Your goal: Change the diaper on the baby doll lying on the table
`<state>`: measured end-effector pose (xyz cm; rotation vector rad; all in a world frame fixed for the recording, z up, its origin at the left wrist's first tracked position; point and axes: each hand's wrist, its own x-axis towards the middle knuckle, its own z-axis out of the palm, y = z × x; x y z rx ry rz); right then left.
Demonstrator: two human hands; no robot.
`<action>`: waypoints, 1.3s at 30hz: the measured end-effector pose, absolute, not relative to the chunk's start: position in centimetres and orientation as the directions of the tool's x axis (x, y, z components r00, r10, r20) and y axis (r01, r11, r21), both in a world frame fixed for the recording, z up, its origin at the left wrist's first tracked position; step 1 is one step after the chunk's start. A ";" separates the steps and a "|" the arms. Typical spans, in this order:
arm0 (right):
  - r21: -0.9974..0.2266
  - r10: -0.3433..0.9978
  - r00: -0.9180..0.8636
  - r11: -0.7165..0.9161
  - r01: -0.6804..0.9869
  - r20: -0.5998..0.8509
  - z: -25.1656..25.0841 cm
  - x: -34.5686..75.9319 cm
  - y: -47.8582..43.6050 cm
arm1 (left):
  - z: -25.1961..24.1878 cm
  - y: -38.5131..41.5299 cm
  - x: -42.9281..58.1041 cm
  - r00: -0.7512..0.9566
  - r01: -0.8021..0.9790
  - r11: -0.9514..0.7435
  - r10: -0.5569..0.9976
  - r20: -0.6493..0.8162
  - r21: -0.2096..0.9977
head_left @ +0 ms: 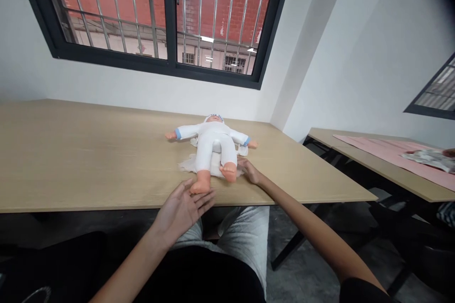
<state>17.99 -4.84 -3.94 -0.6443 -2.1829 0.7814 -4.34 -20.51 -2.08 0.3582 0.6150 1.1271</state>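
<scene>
A baby doll point(215, 135) in a white suit with blue cuffs lies on its back, arms spread and feet toward me. Under its hips and legs is a spread white diaper point(188, 164), with tabs sticking out at the sides. My left hand point(183, 206) is palm up at the table edge, fingers apart, close under the doll's foot point(201, 183) on the left. Beside the other foot point(229, 172), my right hand point(250, 171) rests low by the diaper's right edge, its fingers stretched forward and partly hard to make out.
The wooden table point(88, 161) reaches to the wall under a barred window point(170, 19). To the right stands a second table point(377, 163) with a pink cloth point(384, 151), a crumpled white cloth point(428, 158) and part of another person's hand point(449, 152).
</scene>
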 end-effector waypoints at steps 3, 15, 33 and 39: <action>-0.852 0.770 -0.497 0.512 0.107 0.400 -4.7 17.9 -4.1 | -1.0 -20.9 -4.9 -0.018 -0.731 0.179 0.960 -0.280 0.659; -0.747 0.830 -0.342 0.550 0.373 0.441 -4.4 17.7 -3.9 | 3.6 -12.0 -4.6 -0.053 0.237 -0.502 0.848 0.527 0.832; -0.808 0.839 -0.391 0.506 0.303 0.378 -3.5 17.0 -4.9 | -1.2 -8.9 -2.8 0.297 0.894 -0.403 0.861 0.412 0.197; -0.790 0.832 -0.390 0.524 0.318 0.394 -3.5 17.0 -5.0 | -1.3 -9.2 -2.9 0.324 0.883 -0.434 0.839 0.438 0.179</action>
